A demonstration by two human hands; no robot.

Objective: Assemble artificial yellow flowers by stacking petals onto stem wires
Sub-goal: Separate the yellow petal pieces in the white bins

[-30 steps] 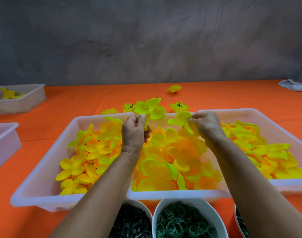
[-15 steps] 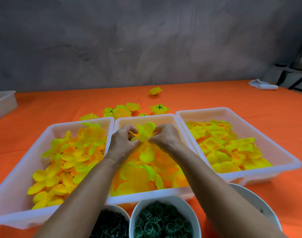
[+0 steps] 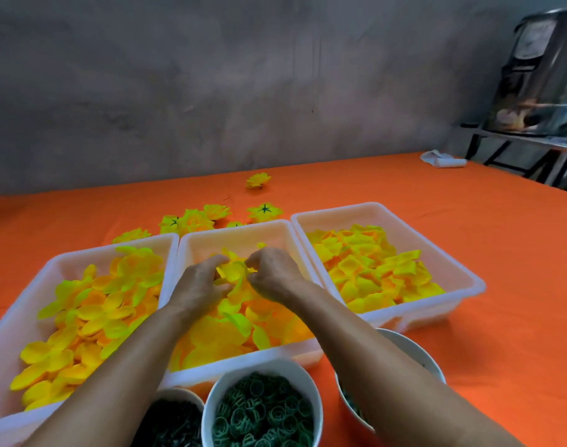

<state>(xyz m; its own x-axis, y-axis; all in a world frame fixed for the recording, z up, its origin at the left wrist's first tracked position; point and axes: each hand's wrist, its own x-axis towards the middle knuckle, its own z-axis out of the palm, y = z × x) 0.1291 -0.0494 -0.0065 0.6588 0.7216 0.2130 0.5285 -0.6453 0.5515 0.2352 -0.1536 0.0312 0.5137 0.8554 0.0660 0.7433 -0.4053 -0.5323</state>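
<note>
Yellow fabric petals are bunched between both hands over the middle tray — any stem wire is hidden inside the bunch. The left hand and right hand curl their fingers around it, fingertips buried in the soft, cupped petals. Since a moment ago the hands have sunk lower into the tray's pile. Rounded petals fill the left tray, squarer ones the right tray. Nearer, a white bowl holds green rings; its neighbours are cut off. Finished flowers lie on the orange bench.
</note>
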